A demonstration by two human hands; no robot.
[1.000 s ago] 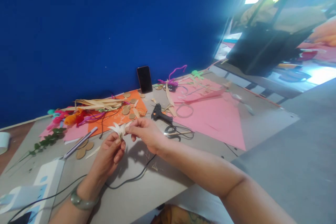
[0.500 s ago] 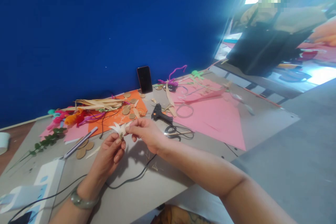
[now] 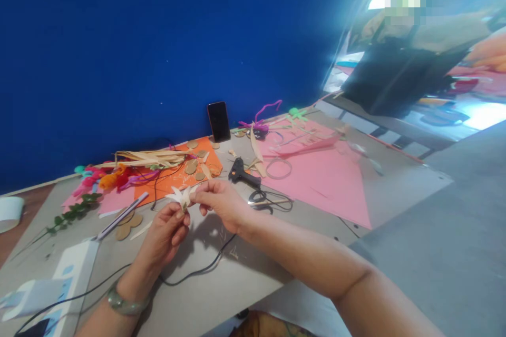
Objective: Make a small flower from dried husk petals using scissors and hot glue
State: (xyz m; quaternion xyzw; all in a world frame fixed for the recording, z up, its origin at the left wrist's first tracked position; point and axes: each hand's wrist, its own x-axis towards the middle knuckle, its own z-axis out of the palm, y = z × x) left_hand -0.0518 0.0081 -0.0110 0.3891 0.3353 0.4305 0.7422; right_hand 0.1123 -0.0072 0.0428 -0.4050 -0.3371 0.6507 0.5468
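Observation:
Between my two hands is a small cream-white flower point(image 3: 179, 196) with pointed petals, apparently of dried husk. My left hand point(image 3: 169, 229) pinches it at its base, fingers curled. With thumb and forefinger, my right hand point(image 3: 219, 202) grips a pale petal on the flower's right side; the fingertips partly hide it. Just beyond my right hand lies a black glue gun point(image 3: 244, 175). Scissors with black handles point(image 3: 276, 201) rest close to my right wrist. Round wooden slices point(image 3: 128, 225) and a pale husk strip point(image 3: 141, 230) lie left of my left hand.
A phone point(image 3: 218, 121) leans on the blue wall. Husk strips point(image 3: 154, 158) lie on orange paper point(image 3: 168, 184), near colourful pipe cleaners point(image 3: 114, 176). Pink paper point(image 3: 320, 184) covers the right side. A white power strip point(image 3: 75, 268) and black cable point(image 3: 197, 274) are nearby. A person stands at upper right.
The white petals have tilted slightly and show a little more spread. Both hands keep their grip in nearly the same place. The view has shifted a little.

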